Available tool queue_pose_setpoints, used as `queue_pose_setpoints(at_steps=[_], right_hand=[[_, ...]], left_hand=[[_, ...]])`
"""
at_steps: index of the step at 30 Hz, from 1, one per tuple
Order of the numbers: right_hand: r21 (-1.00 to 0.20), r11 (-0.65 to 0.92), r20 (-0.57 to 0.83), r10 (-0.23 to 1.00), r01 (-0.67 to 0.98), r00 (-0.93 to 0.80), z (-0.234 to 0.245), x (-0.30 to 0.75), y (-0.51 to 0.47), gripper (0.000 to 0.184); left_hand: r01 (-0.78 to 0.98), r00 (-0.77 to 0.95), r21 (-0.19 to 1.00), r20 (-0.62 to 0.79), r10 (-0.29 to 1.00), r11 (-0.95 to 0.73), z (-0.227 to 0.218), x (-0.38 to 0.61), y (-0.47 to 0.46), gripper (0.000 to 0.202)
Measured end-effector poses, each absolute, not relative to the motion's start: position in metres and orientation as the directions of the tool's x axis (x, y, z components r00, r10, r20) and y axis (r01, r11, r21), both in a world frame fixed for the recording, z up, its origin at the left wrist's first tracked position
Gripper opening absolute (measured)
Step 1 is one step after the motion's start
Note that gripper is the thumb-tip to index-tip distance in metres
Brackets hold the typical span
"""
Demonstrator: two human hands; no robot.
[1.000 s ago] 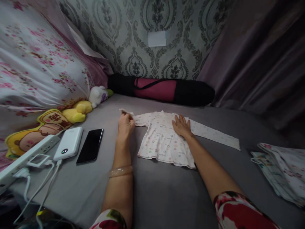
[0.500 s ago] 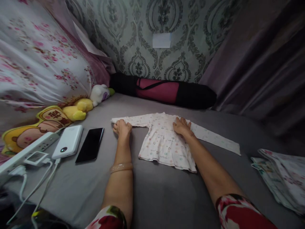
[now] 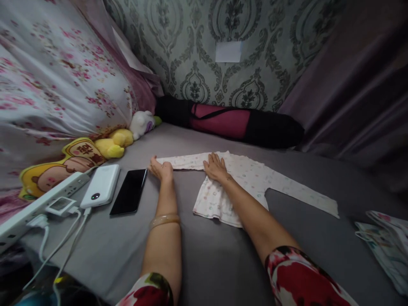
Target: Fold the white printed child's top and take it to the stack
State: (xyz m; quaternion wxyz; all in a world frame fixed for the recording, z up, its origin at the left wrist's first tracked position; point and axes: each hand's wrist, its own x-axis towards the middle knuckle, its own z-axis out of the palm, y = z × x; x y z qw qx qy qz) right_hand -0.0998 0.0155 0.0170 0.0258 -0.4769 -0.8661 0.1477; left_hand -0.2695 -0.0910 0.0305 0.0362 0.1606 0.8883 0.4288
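Note:
A small long-sleeved white shirt (image 3: 244,174) with a print of little coloured motifs lies spread flat on the grey bed sheet (image 3: 210,263). Its left sleeve reaches out straight to my left hand (image 3: 161,169), whose fingers are closed at the cuff; the hand partly hides that end. My right hand (image 3: 216,168) rests flat on the shirt near the left shoulder, fingers stretched out and holding nothing. My right forearm covers part of the body and hem. The right sleeve (image 3: 302,191) lies extended on the sheet, untouched.
Left of my arm are a black phone (image 3: 129,192), a white power bank (image 3: 101,185) and a power strip (image 3: 44,208) with cables. Plush toys (image 3: 111,142) line the curtain. A black and magenta long bag (image 3: 219,120) lies along the wall. Folded clothes (image 3: 385,246) sit at right.
My right hand has slid left across the shirt, from its right chest to the left shoulder. My left hand stays at the cuff, its fingers turned more to the left. The view has shifted slightly.

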Motion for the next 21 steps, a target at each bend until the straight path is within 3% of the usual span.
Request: queue_pose_setpoints(at_steps=[4, 9, 17, 21], right_hand=[[-0.229, 0.468, -0.129, 0.854, 0.853, -0.503, 0.018, -0.108, 0.012, 0.066], [-0.172, 0.411, -0.12, 0.893, 0.895, -0.433, 0.021, -0.136, 0.0, 0.065], [-0.285, 0.463, -0.116, 0.852, 0.839, -0.51, 0.023, -0.184, -0.03, 0.07], [-0.309, 0.552, -0.092, 0.793, 0.775, -0.602, 0.027, -0.204, -0.042, 0.067]], left_hand=[[0.221, -0.948, 0.812, 0.048, 0.315, 0.541, 0.022, -0.279, -0.083, 0.057], [0.186, -0.955, 0.818, 0.019, 0.297, 0.544, 0.019, -0.282, -0.079, 0.059], [0.112, -0.987, 0.823, 0.024, 0.162, 0.557, 0.038, -0.268, -0.084, 0.046], [0.12, -0.98, 0.834, 0.011, 0.201, 0.539, 0.042, -0.268, -0.084, 0.045]])
